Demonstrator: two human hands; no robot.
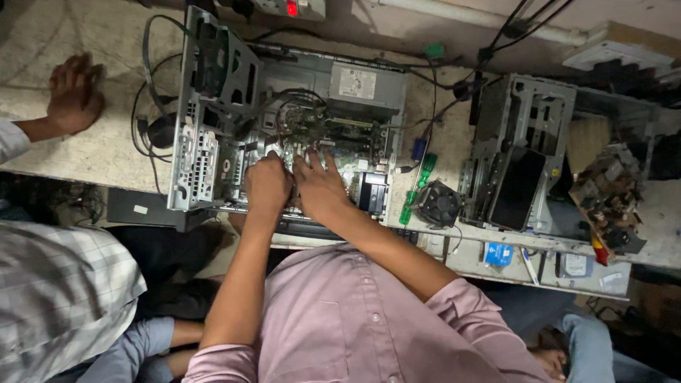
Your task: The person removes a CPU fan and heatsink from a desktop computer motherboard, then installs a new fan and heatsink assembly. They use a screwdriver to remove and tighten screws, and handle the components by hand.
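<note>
Left grip (pixel 268 186) curled, right grip (pixel 319 183) fingers spread — both pressing on motherboard (pixel 312 135) inside open PC case (pixel 213 152).

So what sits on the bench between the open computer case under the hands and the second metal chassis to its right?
In the head view, green-handled screwdrivers and a black cooling fan lie between the open computer case and the second chassis.

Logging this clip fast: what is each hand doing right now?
Left hand: curled inside the open computer case; grasp cannot be told.
Right hand: fingers spread, pressing inside the case.
</note>
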